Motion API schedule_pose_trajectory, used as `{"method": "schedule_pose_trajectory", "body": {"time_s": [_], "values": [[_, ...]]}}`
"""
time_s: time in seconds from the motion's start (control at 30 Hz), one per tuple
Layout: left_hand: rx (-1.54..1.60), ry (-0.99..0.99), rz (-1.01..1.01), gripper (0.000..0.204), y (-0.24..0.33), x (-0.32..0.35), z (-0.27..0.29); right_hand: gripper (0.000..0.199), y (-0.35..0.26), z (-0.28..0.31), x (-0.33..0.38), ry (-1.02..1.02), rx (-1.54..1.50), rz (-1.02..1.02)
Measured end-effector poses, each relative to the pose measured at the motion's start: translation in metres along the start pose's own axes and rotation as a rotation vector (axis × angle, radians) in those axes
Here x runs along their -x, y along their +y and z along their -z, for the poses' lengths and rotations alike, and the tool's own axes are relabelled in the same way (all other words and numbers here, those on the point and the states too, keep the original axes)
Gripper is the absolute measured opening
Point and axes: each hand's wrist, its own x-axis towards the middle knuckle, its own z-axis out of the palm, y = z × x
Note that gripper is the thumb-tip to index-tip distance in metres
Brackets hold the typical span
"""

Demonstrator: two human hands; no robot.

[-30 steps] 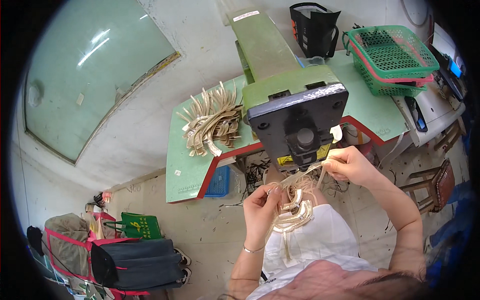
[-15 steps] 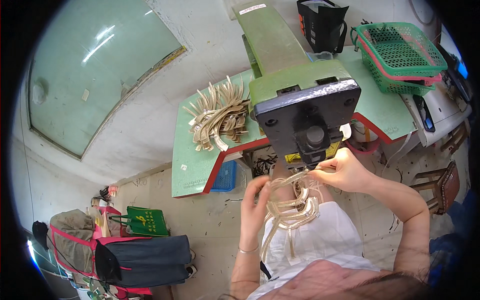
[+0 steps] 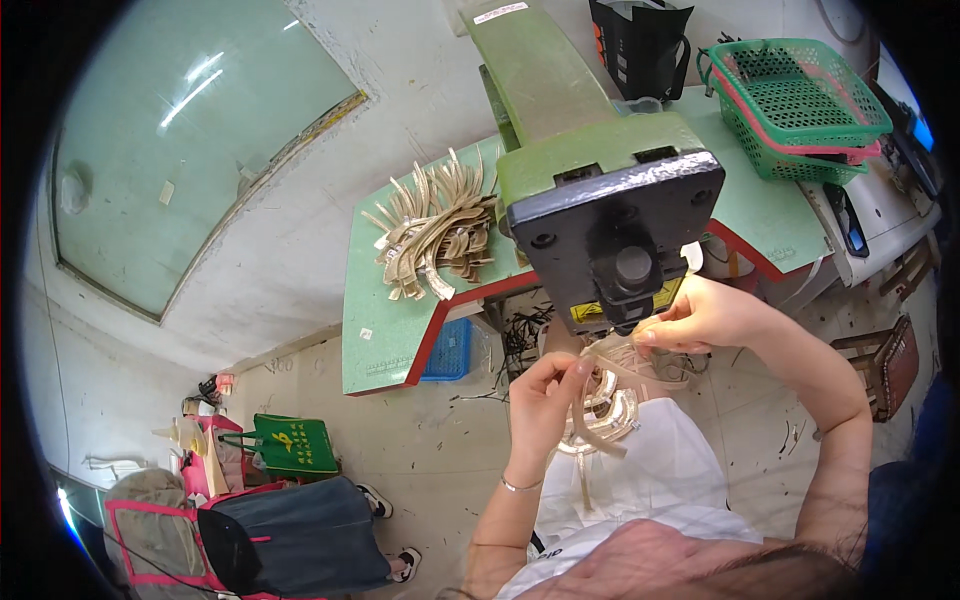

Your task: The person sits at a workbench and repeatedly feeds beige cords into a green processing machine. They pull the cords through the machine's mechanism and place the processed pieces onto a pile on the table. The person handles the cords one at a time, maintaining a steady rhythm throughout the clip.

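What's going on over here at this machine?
A person's left hand pinches a beige strap in front of the machine. The right hand is close by the machine's lower tip, fingers bent; whether it grips anything is unclear. Gold straps show against the white clothing, and a strap pile lies on the table to the left.

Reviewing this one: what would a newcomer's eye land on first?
The big green machine with its black head, upper centre, dominates. Just below it, the left hand pinches a pale strap, with the right hand near the head's lower end. Left of the machine, a heap of pale straps lies on the green table.
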Motion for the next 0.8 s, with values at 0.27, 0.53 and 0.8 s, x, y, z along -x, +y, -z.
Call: {"method": "schedule_pose_trajectory", "body": {"time_s": [0.27,0.53,0.8], "values": [[-0.007,0.277,-0.179,0.018,-0.017,0.027,0.027,0.023,0.014,-0.042,-0.016,0.012,-0.220,0.056],[-0.443,0.460,-0.492,0.031,0.074,-0.130,0.109,0.027,0.099,-0.058,-0.029,0.065,-0.242,-0.024],[-1.630,0.561,-0.499,0.030,0.007,-0.279,0.181,0.023,0.138,-0.101,-0.036,0.038,-0.234,-0.121]]}}
